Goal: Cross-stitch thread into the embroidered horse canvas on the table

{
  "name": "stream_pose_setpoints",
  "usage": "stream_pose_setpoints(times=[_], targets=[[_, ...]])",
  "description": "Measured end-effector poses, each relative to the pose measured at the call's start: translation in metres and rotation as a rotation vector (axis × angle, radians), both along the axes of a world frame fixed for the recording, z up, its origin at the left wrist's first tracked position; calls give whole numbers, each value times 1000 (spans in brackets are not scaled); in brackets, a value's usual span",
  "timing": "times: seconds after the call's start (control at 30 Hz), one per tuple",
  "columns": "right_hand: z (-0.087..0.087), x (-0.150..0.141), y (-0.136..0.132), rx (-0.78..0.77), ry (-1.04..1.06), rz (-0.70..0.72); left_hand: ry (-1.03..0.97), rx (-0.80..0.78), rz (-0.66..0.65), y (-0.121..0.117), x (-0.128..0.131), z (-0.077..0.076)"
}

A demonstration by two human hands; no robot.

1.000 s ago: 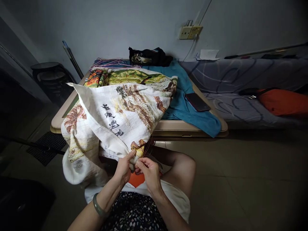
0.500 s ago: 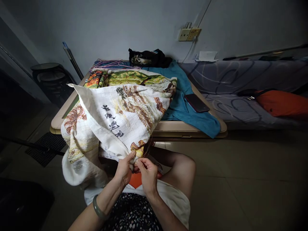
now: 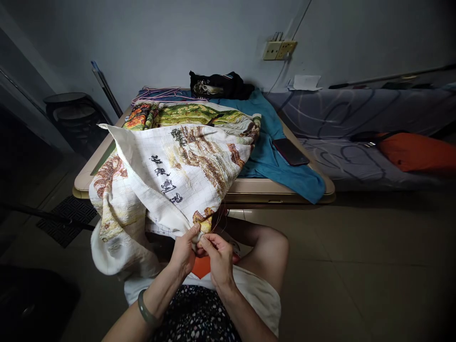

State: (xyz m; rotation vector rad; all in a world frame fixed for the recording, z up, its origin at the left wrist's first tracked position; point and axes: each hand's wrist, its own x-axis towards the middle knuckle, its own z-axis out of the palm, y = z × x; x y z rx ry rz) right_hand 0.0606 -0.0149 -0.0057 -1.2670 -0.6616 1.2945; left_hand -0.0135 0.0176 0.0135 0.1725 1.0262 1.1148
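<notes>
A large white cross-stitch cloth [image 3: 137, 173] with brown, green and yellow stitching and black characters drapes from the table down to my lap. My left hand [image 3: 184, 251] grips its near edge, thumb on top beside a yellow and brown stitched patch. Right against it, my right hand [image 3: 218, 254] has thumb and forefinger pinched together at the same edge. Whether a needle sits in that pinch is too small to make out. Thin loose threads [image 3: 221, 219] hang by the yellow patch, above my right fingers.
The table [image 3: 263, 187] holds a blue cloth [image 3: 295, 178], a dark phone [image 3: 290, 152], pink hangers [image 3: 160, 94] and a black bundle of fabric [image 3: 221, 86]. A sofa [image 3: 320, 111] with an orange item [image 3: 415, 151] stands right. Stacked stools [image 3: 71, 107] are left.
Both hands stay at the same edge of the cloth with almost no movement. The whole view has shifted very slightly.
</notes>
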Motion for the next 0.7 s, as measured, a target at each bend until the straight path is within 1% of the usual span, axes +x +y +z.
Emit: stream_pose_setpoints(times=[0.2,0.43,0.57,0.7], targets=[[-3,-3,0,2,-4,-55,-8,-1,-4,0,-1,-4],[-11,-8,-1,5,-50,-113,-46,-45,-48,-2,0,-6],[-8,-9,0,-15,-16,-121,-45,-27,-13,-4,1,-2],[-4,-9,0,-23,63,-121,-70,-14,-11,-7,3,3]])
